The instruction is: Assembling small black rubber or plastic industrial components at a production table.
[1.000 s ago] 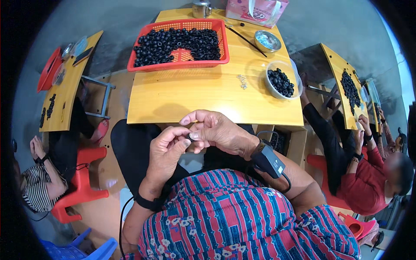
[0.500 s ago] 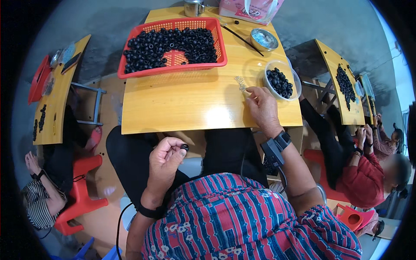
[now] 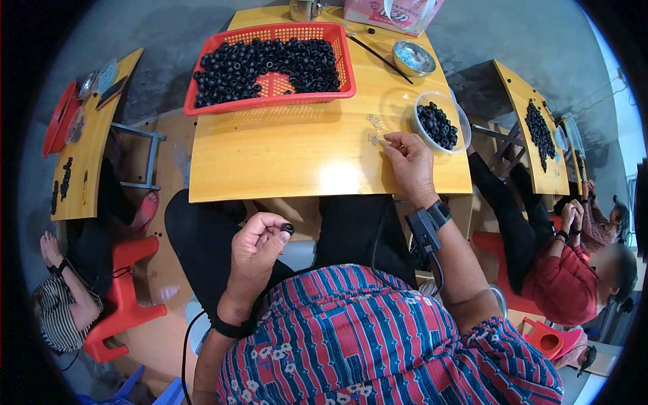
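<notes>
Scatter of small pale pieces (image 3: 374,123) on the counter (image 3: 270,158), just left of the nearer right hand (image 3: 410,162) (curled, grip and contents impossible to tell), with black bead (image 3: 287,229) pinched in left hand (image 3: 255,246).

Left hand (image 3: 258,253) pinching a black bead (image 3: 287,229), right hand (image 3: 413,165) at a yellow table (image 3: 270,162), fingertips (image 3: 389,138) just beside small clear pieces (image 3: 373,139), red basket (image 3: 270,101) of beads (image 3: 246,71), clear tub (image 3: 461,138) holding more, metal bowl (image 3: 405,70), dark stick (image 3: 380,59), pink bag (image 3: 371,15) at the far edge.
</notes>
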`<control>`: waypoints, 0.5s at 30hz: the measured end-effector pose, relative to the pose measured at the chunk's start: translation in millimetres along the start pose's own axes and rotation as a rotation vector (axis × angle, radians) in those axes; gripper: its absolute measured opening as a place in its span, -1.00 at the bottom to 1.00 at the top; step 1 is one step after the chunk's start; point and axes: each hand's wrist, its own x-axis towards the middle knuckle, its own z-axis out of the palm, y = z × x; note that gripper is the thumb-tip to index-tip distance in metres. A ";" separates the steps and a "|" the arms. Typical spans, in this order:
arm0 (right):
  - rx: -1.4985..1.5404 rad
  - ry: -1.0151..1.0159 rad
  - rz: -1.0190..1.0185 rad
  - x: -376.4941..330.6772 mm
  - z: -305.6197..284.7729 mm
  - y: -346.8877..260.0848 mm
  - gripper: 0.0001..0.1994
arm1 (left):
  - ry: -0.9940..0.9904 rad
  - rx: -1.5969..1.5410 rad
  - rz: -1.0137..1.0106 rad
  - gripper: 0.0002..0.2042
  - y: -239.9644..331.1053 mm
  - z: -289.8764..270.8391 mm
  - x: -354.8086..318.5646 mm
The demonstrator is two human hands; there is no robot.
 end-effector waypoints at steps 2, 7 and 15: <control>0.012 -0.004 0.002 0.3 0.5 1.0 -0.83 | -0.001 0.008 -0.002 -0.90 -0.5 0.8 -1.4; -0.023 -0.039 -0.081 0.3 5.4 2.9 -0.83 | -0.008 0.021 -0.006 -0.89 -0.2 3.7 -5.0; 0.000 -0.020 -0.067 -0.4 8.2 11.5 -0.83 | -0.017 0.046 -0.003 -0.89 0.1 6.3 -6.9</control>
